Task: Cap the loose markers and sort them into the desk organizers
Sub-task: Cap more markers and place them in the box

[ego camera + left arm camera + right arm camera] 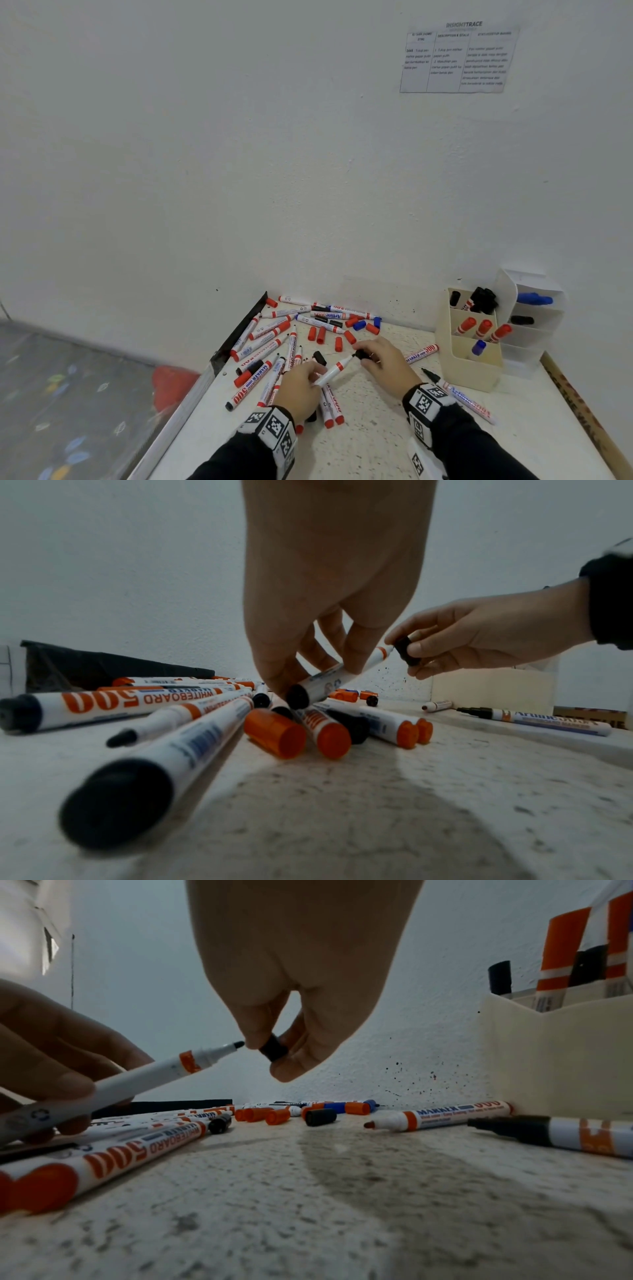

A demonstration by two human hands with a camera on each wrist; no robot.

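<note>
Marker (334, 370) with bare black tip slants between both hands: left hand (298, 387) grips its barrel, right hand (383, 359) pinches a black cap (361, 354) just off the tip.

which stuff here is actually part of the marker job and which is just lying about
In the job:
left hand gripping an uncapped marker
right hand pinching a black cap
loose red caps
cream organizer

Lying about:
wall notice
red object beyond the table edge

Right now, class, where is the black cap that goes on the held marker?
In the head view, the black cap is pinched in the right hand, just off the marker tip, left of the cream organizer.
</note>
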